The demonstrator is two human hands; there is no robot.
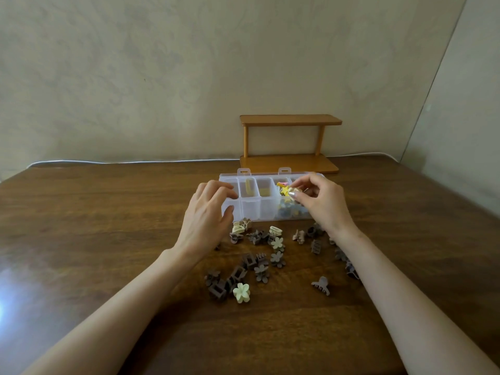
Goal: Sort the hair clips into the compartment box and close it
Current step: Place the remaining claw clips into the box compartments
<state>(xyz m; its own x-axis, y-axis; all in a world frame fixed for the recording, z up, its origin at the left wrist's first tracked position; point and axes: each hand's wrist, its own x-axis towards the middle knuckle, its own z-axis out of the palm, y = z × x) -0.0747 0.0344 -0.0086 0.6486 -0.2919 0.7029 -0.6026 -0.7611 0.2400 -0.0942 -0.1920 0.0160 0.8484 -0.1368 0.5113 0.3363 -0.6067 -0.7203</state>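
Observation:
A clear plastic compartment box (250, 209) stands open on the table, its lid tilted back. Two middle compartments hold yellowish clips; one further right holds coloured clips, with bluish ones below. My left hand (207, 215) rests against the box's left end, fingers loosely curved over its rim. My right hand (322, 198) hovers over the box's right part and pinches a small beige clip (293, 191) above the coloured ones. Several brown, beige and cream hair clips (259, 255) lie scattered in front of the box, among them a cream flower clip (241, 292).
A small wooden two-tier shelf (289, 143) stands behind the box against the wall. A white cable (108, 161) runs along the table's far edge. The brown wooden table (94, 226) spreads wide to the left and right.

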